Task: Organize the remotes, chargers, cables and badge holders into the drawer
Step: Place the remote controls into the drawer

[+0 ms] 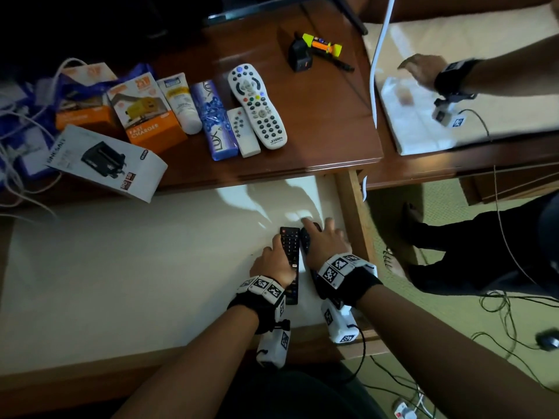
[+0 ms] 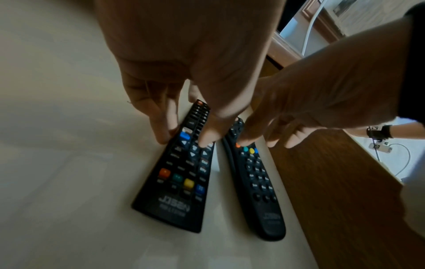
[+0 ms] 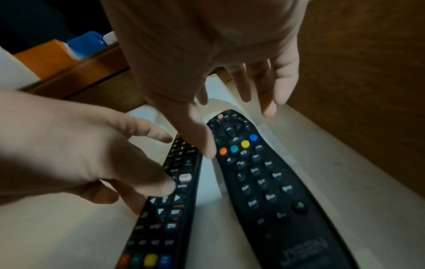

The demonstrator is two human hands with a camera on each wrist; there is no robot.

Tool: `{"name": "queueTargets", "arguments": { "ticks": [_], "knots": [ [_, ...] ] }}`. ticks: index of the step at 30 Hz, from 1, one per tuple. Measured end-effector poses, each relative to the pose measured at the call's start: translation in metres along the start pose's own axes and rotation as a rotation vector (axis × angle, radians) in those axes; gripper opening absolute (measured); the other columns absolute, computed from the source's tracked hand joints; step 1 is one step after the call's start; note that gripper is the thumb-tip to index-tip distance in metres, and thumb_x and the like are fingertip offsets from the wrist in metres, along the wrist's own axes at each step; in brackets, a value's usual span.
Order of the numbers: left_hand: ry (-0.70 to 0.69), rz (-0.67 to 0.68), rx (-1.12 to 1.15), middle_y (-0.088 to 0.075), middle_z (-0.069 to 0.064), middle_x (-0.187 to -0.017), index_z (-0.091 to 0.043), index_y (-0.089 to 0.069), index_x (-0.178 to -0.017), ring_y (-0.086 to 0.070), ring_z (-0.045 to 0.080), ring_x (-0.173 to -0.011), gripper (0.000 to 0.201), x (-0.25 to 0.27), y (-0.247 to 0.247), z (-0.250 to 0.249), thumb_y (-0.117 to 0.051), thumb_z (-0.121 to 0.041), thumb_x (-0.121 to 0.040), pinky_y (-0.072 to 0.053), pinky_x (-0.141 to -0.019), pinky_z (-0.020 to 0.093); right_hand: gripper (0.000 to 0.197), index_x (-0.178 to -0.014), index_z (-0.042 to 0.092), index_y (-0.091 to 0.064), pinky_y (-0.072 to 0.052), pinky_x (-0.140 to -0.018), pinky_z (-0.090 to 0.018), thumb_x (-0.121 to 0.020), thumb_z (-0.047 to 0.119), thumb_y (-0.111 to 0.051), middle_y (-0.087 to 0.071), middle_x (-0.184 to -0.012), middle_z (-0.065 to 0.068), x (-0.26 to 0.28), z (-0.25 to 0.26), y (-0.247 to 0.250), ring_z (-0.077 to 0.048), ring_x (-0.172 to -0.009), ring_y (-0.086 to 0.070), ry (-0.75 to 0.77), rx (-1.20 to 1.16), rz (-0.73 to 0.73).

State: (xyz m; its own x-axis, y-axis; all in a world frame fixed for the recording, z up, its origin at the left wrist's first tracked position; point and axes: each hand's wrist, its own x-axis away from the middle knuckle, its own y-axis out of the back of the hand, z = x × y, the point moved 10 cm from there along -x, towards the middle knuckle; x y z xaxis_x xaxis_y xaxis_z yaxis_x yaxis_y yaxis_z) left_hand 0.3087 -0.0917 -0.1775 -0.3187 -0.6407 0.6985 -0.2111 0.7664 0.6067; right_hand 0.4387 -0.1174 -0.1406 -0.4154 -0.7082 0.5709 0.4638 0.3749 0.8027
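Two black remotes lie side by side at the right end of the open drawer (image 1: 136,252). My left hand (image 1: 273,255) pinches the flat black remote (image 2: 181,172) across its width, fingers on its left edge and thumb (image 2: 207,138) on the buttons. My right hand (image 1: 325,237) hovers over the curved black remote (image 3: 264,182) with straight, spread fingers, and its thumb (image 3: 204,145) touches that remote's left edge. On the tabletop lie a large white remote (image 1: 257,107), a small white remote (image 1: 243,131) and a black charger plug (image 1: 299,57).
Orange charger boxes (image 1: 148,113), a white box (image 1: 106,161), a Lux soap bar (image 1: 214,119) and a tube (image 1: 181,101) crowd the table's left. White cables (image 1: 18,140) tangle at far left. The drawer's wooden right wall (image 1: 354,213) stands beside the remotes. Another person's arm (image 1: 423,71) reaches in at upper right.
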Motion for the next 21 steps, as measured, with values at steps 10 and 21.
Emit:
{"name": "queueTargets", "arguments": {
  "ticks": [10,21],
  "knots": [
    [-0.110,0.086,-0.052,-0.063,0.016,-0.098,-0.030,0.015,-0.148,-0.063,0.034,-0.089,0.109,0.006,-0.019,-0.010,-0.068,-0.014,-0.079,-0.051,-0.080,0.040,0.063,-0.132,0.025,-0.032,-0.042,-0.092,-0.051,-0.078,0.029,-0.065,-0.031,-0.136,-0.011,0.006,-0.002,-0.009,-0.037,-0.123,-0.036,0.128,0.269,0.087],
    [-0.218,0.190,-0.055,-0.063,0.020,-0.109,-0.024,0.000,-0.149,-0.061,0.038,-0.099,0.100,0.015,-0.042,-0.046,-0.069,-0.017,-0.077,-0.052,-0.086,0.044,0.045,-0.134,0.007,-0.036,-0.041,-0.096,-0.043,-0.091,0.017,-0.048,-0.036,-0.139,-0.013,0.020,-0.017,-0.011,-0.034,-0.124,-0.040,0.158,0.424,0.120]
  ]
}}
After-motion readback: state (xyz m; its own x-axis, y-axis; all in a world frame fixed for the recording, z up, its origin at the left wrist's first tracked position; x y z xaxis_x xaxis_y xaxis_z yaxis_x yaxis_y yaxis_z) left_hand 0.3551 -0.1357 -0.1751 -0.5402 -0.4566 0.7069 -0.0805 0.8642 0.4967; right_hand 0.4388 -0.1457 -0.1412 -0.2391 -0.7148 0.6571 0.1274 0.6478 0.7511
